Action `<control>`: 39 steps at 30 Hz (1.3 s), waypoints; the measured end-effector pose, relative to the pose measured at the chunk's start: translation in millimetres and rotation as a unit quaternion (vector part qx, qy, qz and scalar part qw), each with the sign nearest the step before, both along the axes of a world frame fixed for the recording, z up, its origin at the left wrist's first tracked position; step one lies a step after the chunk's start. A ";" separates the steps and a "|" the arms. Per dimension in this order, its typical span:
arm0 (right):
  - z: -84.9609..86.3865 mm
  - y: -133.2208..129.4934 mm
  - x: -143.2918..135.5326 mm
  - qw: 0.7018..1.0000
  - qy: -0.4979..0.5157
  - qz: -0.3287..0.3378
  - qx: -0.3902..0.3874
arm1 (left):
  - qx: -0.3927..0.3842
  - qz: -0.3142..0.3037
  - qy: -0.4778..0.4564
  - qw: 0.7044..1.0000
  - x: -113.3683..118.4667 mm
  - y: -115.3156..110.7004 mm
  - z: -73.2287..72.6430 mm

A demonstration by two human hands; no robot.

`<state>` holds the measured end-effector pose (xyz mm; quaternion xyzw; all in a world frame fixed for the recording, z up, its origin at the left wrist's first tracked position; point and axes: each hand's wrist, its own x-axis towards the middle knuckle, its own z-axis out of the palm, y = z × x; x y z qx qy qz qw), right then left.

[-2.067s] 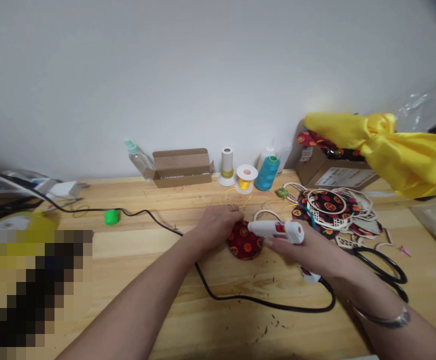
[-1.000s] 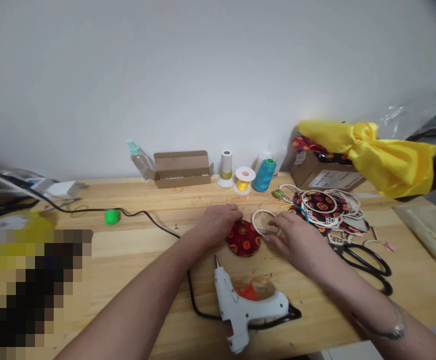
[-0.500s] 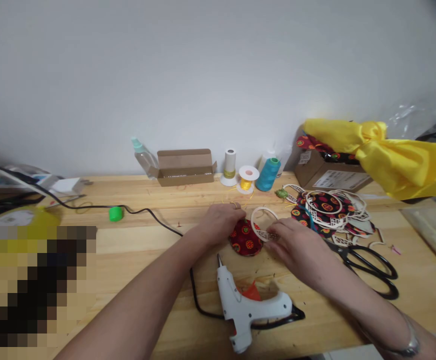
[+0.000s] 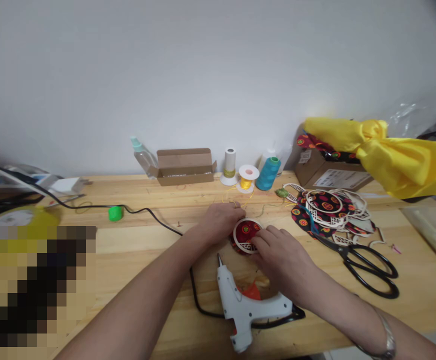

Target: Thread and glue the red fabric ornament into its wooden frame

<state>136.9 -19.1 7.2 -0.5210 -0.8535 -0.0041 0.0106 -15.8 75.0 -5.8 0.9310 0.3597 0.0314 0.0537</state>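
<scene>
A round dark-red patterned fabric disc [image 4: 247, 231] lies on the wooden table, with a pale openwork ring [image 4: 236, 241] over it. The ring's lattice runs along its lower edge. My right hand [image 4: 283, 260] grips the right side of the ring, fingers closed and pointing left. At the upper left of the disc, my left hand [image 4: 223, 220] has its fingers curled together at the edge; the fingertips are partly hidden. Just below lies a white glue gun [image 4: 240, 310] with an orange trigger, its nozzle pointing up and away.
Black-handled scissors [image 4: 371, 270] lie to the right, beside a pile of patterned discs and pale frames [image 4: 326, 210]. Behind stand a blue thread cone [image 4: 268, 174], a yellow thread spool [image 4: 248, 179] and an open cardboard box [image 4: 186, 167]. A black cord [image 4: 165, 226] crosses the left.
My right hand has moved left and down with the pale ring, which now lies over the fabric disc instead of tilted above its right side. My left hand has barely moved.
</scene>
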 end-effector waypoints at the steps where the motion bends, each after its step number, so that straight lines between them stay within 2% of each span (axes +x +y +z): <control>1: 0.6 0.5 -0.2 1.000 0.000 -0.001 -0.002 | 0.000 0.000 0.001 1.000 -0.2 0.2 -0.1; 32: -10.5 2.5 -0.1 0.998 0.055 0.020 0.001 | 0.019 -0.003 0.008 1.000 0.8 1.3 -0.3; 39: 3.8 3.0 3.3 0.993 0.116 -0.017 -0.029 | 0.011 -0.005 0.001 1.000 -0.1 2.2 -2.4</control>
